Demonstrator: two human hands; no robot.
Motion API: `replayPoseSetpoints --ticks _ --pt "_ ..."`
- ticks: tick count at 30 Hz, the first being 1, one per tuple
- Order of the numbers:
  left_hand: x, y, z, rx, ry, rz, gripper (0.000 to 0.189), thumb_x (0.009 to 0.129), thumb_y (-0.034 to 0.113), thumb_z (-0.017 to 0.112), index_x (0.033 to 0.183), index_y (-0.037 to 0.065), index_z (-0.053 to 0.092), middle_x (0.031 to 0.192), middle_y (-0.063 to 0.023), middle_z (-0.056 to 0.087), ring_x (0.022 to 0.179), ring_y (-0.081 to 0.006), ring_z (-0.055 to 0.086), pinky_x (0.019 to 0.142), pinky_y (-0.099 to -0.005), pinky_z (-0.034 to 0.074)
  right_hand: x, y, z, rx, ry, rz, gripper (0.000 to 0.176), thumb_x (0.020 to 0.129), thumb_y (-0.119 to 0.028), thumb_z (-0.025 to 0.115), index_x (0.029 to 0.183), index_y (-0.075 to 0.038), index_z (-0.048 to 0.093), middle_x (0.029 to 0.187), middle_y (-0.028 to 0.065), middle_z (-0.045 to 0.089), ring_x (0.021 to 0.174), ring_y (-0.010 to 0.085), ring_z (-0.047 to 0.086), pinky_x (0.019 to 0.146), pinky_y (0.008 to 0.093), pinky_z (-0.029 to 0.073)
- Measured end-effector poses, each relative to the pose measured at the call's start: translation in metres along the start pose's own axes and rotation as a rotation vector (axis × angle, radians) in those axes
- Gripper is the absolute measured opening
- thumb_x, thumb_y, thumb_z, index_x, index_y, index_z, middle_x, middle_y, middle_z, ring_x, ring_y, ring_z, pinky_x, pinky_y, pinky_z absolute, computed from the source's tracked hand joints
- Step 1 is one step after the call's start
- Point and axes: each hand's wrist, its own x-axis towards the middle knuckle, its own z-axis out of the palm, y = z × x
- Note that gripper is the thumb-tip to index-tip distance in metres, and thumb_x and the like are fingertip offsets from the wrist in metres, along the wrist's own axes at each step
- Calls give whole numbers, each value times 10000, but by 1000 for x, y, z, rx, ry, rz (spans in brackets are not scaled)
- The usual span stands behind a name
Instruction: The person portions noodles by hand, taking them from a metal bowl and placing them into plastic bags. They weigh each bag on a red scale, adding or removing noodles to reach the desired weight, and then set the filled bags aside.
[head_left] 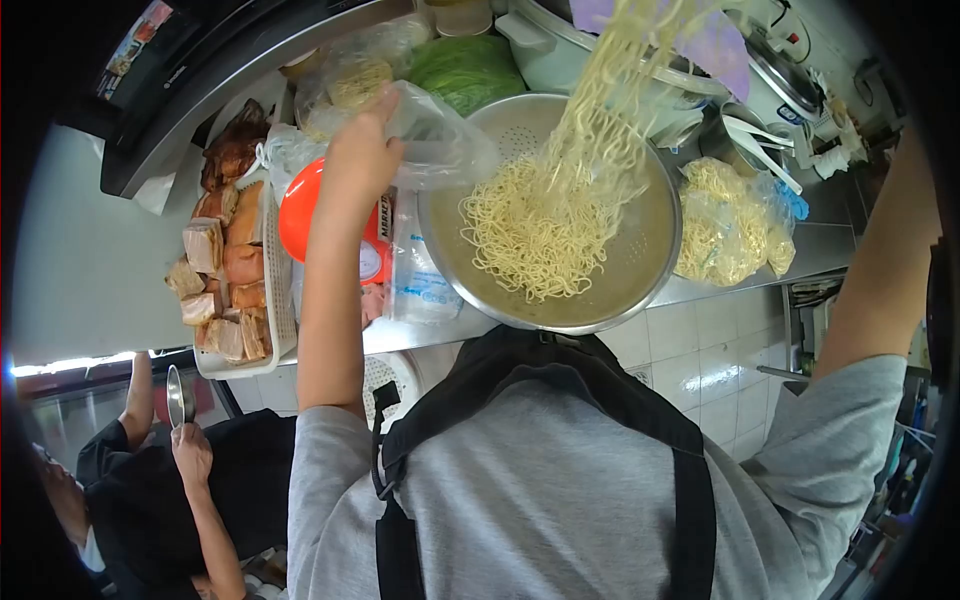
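Observation:
My left hand (362,150) grips the rim of a clear plastic bag (440,140), which hangs open over the left edge of a large metal colander (650,275). Thin yellow noodles (545,230) lie heaped in the colander. A long bunch of loose noodles (610,100) hangs down into it from above the top edge of view; what holds them up is out of sight. At the right my forearm (880,240) is raised, but my right hand is outside the picture.
Left of the colander are a red bowl-shaped item (300,215) and a white basket (275,290) of roasted meat pieces. Bagged noodles (725,225) sit to the right, a green bag (465,75) behind. A co-worker's hand (192,452) holds a metal ladle (180,400) at lower left.

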Motion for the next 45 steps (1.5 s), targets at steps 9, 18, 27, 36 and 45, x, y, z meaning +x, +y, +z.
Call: replayPoseSetpoints --ticks 9,18,27,36,45 --pt "2 3 8 -157 66 -27 702 703 -119 511 1396 -29 447 1449 -271 409 1316 -380 451 1104 -385 377 -52 -41 44 -274 192 -448 801 664 -295 807 1360 -32 513 1253 226 599 1136 289 593 988 357 466" --pt "-5 33 50 -110 -127 158 844 674 -176 445 1474 86 378 1526 -249 305 1348 -399 405 1104 -399 371 -178 -31 287 -572 -985 -546 815 656 -388 780 1303 49 550 1216 247 630 1084 288 641 960 331 491" --pt "-7 45 93 -49 -168 111 961 701 -155 538 1520 266 263 1537 -260 260 998 -449 636 788 -451 560 -146 -48 156 917 -870 303 740 687 -208 806 1326 38 524 1141 195 679 1077 235 650 975 359 495" --pt "14 51 128 -301 -159 378 942 743 -67 592 1549 213 194 1505 -242 347 1183 -402 563 943 -409 508 -65 -38 101 1006 -523 152 535 748 -239 757 1158 73 612 1074 175 689 939 242 693 925 342 538" --pt "9 95 83 -559 -143 506 741 807 18 637 1480 212 395 1512 -110 408 1358 -300 439 1045 -374 447 -168 -62 220 1710 -892 516 319 852 -124 641 1135 22 621 1040 127 689 927 194 692 790 294 591"
